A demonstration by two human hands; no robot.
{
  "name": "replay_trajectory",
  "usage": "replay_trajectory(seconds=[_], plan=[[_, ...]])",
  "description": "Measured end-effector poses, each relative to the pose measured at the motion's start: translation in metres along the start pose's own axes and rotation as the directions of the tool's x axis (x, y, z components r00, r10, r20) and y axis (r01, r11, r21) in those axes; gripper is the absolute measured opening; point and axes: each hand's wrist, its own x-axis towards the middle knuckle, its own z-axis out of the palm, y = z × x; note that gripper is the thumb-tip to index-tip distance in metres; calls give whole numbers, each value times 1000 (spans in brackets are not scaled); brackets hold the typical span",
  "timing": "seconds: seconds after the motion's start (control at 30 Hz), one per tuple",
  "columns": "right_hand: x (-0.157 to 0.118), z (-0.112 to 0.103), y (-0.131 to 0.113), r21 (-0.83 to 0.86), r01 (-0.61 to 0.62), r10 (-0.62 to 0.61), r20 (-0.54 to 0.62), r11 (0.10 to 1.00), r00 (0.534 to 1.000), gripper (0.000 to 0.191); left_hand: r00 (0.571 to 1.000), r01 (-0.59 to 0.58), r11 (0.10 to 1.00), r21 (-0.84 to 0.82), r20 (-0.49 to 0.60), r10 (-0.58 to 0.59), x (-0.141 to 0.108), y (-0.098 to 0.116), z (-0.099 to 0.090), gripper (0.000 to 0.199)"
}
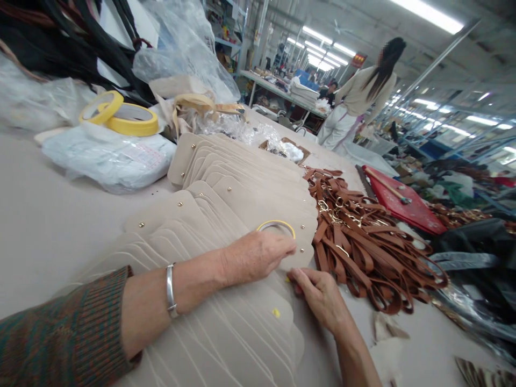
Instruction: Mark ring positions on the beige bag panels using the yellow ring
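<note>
My left hand (256, 257) is closed around a thin roll of yellow tape (278, 222), whose upper rim shows above the knuckles. Just below and to the right, my right hand (320, 295) has thumb and fingers pinched together, with a bit of yellow tape (287, 279) showing at the tips. Both hands are over overlapping beige panels (250, 199) fanned out across the table, several of them bearing small gold studs (229, 188). A yellow tape piece (276, 312) sticks to a panel near the right hand.
Brown straps with metal clasps (355, 231) are heaped on the right, before a red board (403, 199) with a hammer (389, 185). Yellow tape rolls (133, 119) rest on a plastic-wrapped packet (108, 156) at left. A person (358, 102) stands beyond the table.
</note>
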Motion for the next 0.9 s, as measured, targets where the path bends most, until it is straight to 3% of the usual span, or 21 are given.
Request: replay_trajectory(seconds=[0.1,0.17,0.23,0.37,0.53,0.7,0.8,0.9], plan=[[-1,-2,0,176,0,29,-162,984,986,38,1000,-1,998,-62,-22,0,0,-1,2,21],[-1,0,-2,245,88,-6,-319,966,948,31,1000,-6,997,-71,-22,4,0,0,2,22],[-1,3,-4,219,210,-107,-405,953,908,28,1000,-10,997,-82,-16,9,0,2,1,26],[1,8,-12,60,384,-323,-430,921,843,21,1000,11,998,-66,16,-10,1,6,0,36],[3,11,-22,-192,499,-529,-427,845,733,14,993,81,995,64,81,-86,0,9,2,35],[4,14,-21,-382,492,-623,-458,782,634,13,986,102,991,84,127,-112,1,10,1,8],[3,16,-23,-333,440,-552,-505,834,664,11,990,81,993,89,108,-91,4,9,1,4],[3,19,-28,-16,319,-279,-531,948,801,10,997,52,987,151,54,-61,7,10,3,7]])
